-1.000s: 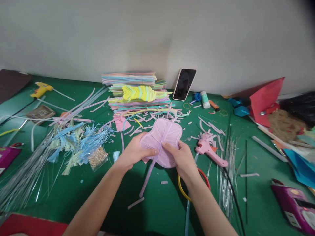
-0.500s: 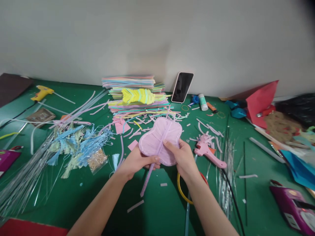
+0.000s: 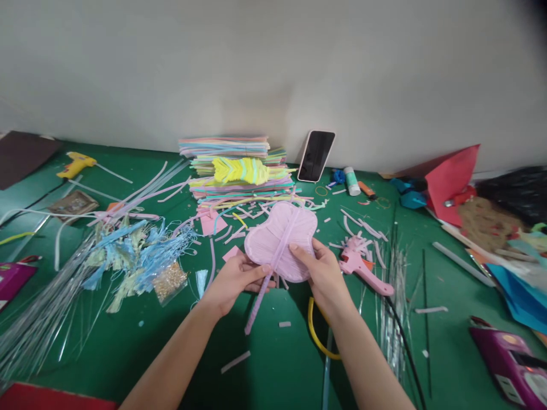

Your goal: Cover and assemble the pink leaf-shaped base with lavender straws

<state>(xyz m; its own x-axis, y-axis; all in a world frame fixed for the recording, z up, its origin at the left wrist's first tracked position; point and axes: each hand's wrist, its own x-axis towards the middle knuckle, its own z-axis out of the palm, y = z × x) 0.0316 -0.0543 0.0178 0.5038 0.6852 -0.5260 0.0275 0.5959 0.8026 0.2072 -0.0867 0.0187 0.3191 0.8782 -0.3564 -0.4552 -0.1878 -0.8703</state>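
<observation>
A lilac, lobed hand fan (image 3: 270,234) with a wrapped stick handle is held up above the green table. My right hand (image 3: 321,267) grips its right edge, thumb on the face and fingers behind. At the lower left, my left hand (image 3: 239,282) pinches where the handle meets the fan, thumb on the stick. The handle's free end points down and to the left. Behind the fan lie cut pieces of pipe cleaner and pink paper squares (image 3: 211,221). A pink glue gun (image 3: 366,270) rests right of my right hand.
Bundled pipe cleaners (image 3: 226,147) and a yellow wrapped piece (image 3: 241,171) lie by the wall beside a leaning phone (image 3: 316,155). Blue tassels (image 3: 158,245), a bag of beads (image 3: 170,283) and a yellow glue gun (image 3: 77,165) are left. A purple power strip (image 3: 506,361) sits right.
The fan has shifted slightly up and to the right, with both hands still on it. My left thumb has moved a little along the stick.
</observation>
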